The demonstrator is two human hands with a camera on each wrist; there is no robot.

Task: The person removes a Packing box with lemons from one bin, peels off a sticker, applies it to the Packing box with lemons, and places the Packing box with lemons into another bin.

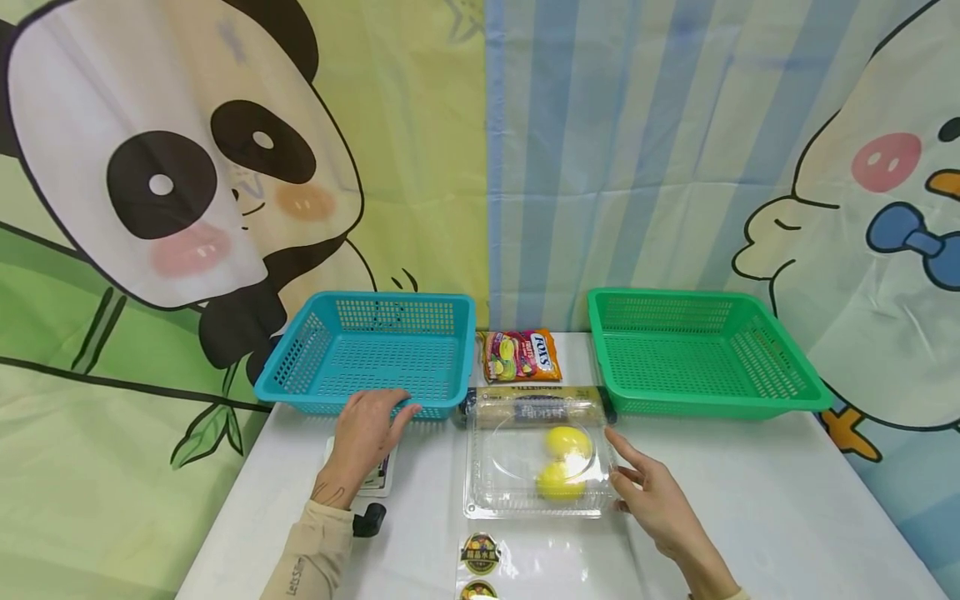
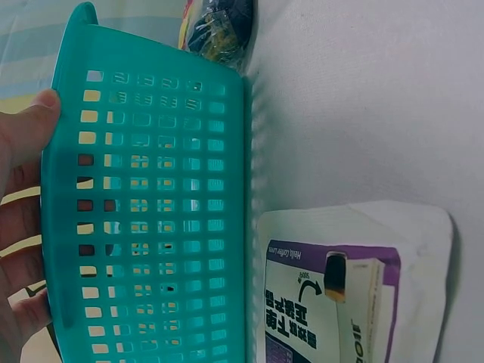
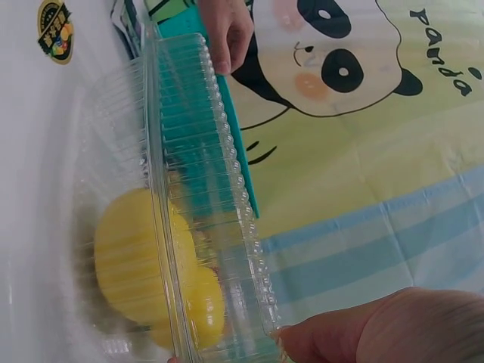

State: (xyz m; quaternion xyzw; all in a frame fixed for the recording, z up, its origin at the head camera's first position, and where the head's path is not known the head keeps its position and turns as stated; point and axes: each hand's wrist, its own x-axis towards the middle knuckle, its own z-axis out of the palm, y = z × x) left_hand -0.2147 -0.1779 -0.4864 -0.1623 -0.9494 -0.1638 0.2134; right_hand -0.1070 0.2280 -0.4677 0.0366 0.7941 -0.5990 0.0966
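Clear box (image 1: 498,468) of yellow fruit (image 1: 561,483), middle of tabletop (image 1: 750,492): probably light, springy, slippery, best held by its rim; right hand (image 1: 658,504), fingers clamped on its edge; left hand (image 1: 366,437), fingers hooked over blue basket (image 1: 300,392)

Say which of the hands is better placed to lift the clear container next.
Right, most likely: the right hand touches the clear container at its right edge, while the left hand is at the rim of the blue basket, apart from the container.
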